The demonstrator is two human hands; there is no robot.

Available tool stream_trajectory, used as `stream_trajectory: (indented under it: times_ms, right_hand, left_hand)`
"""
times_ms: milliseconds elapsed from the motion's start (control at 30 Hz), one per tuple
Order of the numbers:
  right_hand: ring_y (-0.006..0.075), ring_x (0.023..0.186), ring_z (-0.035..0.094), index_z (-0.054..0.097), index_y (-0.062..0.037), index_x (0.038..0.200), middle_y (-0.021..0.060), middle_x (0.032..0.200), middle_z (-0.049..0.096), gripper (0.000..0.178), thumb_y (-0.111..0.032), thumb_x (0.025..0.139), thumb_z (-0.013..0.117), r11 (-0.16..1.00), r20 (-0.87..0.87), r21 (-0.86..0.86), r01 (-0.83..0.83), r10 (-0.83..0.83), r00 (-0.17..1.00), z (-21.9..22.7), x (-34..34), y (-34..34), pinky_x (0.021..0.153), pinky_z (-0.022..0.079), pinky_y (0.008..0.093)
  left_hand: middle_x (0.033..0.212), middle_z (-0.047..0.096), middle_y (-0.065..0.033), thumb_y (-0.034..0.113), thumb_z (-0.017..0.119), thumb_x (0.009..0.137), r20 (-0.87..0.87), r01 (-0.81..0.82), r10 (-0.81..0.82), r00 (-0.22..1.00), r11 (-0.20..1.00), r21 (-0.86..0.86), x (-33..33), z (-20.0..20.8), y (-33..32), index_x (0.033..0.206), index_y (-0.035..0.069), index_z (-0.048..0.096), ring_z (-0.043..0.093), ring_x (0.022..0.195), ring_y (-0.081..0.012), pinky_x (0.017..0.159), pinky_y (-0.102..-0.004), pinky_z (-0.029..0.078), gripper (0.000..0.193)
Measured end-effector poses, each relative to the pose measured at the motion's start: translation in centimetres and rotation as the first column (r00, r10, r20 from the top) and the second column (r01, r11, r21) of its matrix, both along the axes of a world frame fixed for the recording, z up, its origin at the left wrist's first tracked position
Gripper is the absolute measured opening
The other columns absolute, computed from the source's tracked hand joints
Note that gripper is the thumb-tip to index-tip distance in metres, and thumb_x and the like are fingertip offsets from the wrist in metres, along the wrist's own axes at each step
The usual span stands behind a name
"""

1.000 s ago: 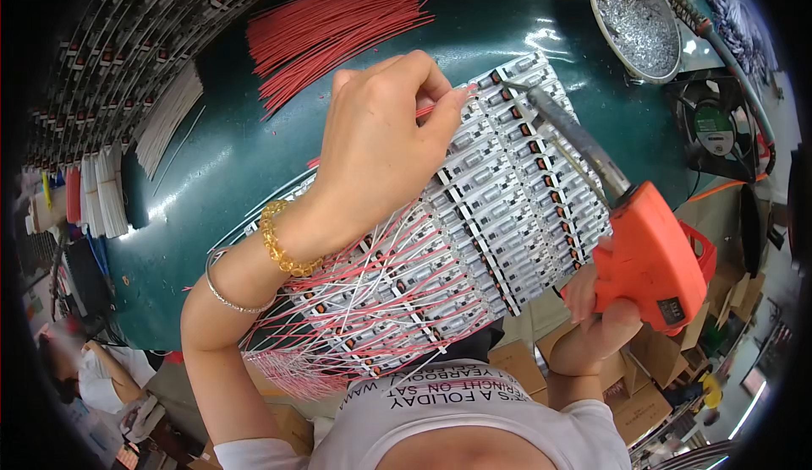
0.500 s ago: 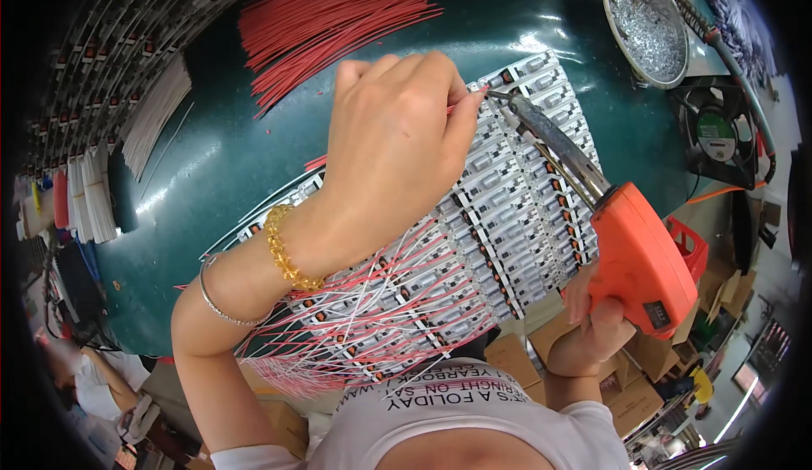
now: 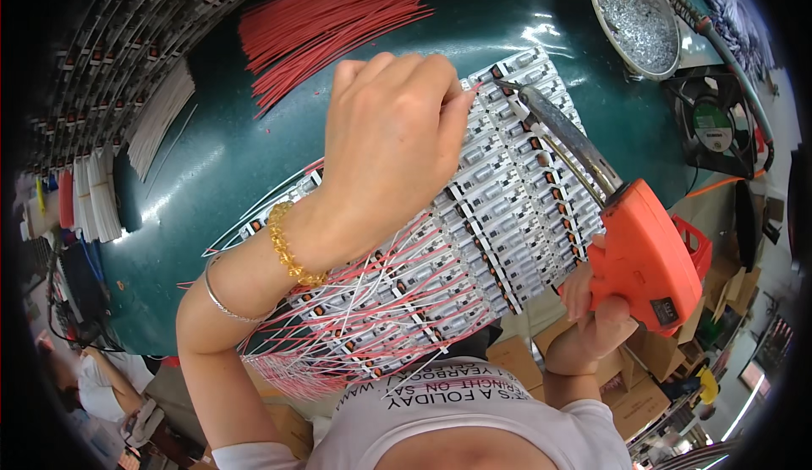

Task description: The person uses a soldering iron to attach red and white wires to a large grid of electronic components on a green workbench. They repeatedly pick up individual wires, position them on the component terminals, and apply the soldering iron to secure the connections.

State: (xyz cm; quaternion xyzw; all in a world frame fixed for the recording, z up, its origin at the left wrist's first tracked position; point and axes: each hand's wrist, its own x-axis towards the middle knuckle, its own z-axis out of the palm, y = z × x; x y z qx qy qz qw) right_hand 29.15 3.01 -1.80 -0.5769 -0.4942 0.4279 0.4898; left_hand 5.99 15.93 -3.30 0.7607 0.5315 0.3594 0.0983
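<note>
My left hand is closed in a pinch on a thin red wire, whose end pokes out past the thumb and forefinger. It hovers over a panel of small white circuit boards laid in rows. An orange soldering gun is gripped in my right hand, pointing up and left. Its dark tip lies by the boards' far edge, a short gap from the wire end. Red and white wires fan out from the nearer left boards; my left forearm covers part of them.
Beyond my left hand lies a pile of red wires, with white wires farther left. A metal bowl of silvery scraps and a black fan stand at the right. Cardboard boxes sit below the table's near side.
The soldering gun has shifted slightly right, so its tip now stands apart from the wire end it was close against. My left hand keeps its pinch; the view has shifted a little.
</note>
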Motion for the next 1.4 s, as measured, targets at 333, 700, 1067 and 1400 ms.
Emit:
stream_trajectory:
  times_ms: [333,700,1067,1400]
  right_hand:
    - [0.0079,0.039,0.041,0.041,0.0159,0.124,-0.0023,0.052,0.043,0.085,-0.059,0.089,0.058,1.000,-0.114,0.003,-0.004,0.004,0.993,0.1,-0.2,-0.5,0.040,0.036,0.0218]
    - [0.0073,0.041,0.042,0.047,0.0094,0.112,-0.0009,0.053,0.046,0.072,-0.056,0.087,0.063,0.997,-0.067,-0.062,0.039,-0.043,0.997,-0.1,-0.5,-1.4,0.041,0.035,0.0223]
    - [0.0076,0.040,0.042,0.043,0.0132,0.125,-0.0014,0.051,0.045,0.085,-0.060,0.085,0.062,0.998,-0.031,0.049,0.033,-0.031,0.999,-1.3,1.4,-2.4,0.041,0.037,0.0225]
    - [0.0082,0.039,0.041,0.044,0.0126,0.125,-0.0014,0.051,0.045,0.088,-0.063,0.082,0.063,0.995,-0.113,-0.103,0.018,-0.030,0.993,0.6,-0.7,-1.9,0.043,0.036,0.0227]
  left_hand:
    - [0.067,0.057,-0.0005,0.014,0.074,0.079,0.057,0.043,-0.040,0.998,0.998,-0.049,0.2,0.3,-0.6,0.070,0.008,0.064,0.051,0.065,-0.0185,0.071,-0.0332,0.033,0.015]
    - [0.067,0.059,-0.0019,0.015,0.073,0.079,0.039,0.050,-0.047,0.998,0.996,-0.080,0.1,0.2,-0.1,0.069,0.007,0.063,0.052,0.064,-0.0197,0.068,-0.0342,0.035,0.016]
    - [0.066,0.060,-0.0035,0.015,0.073,0.078,0.039,0.048,-0.044,0.998,0.993,-0.103,0.1,0.4,-0.1,0.069,0.005,0.062,0.052,0.064,-0.0207,0.066,-0.0342,0.036,0.017]
    - [0.080,0.060,-0.0057,0.008,0.075,0.074,0.066,0.084,-0.086,0.994,0.996,0.035,0.5,0.6,-0.9,0.075,0.005,0.068,0.055,0.071,-0.0217,0.073,-0.0334,0.039,0.008]
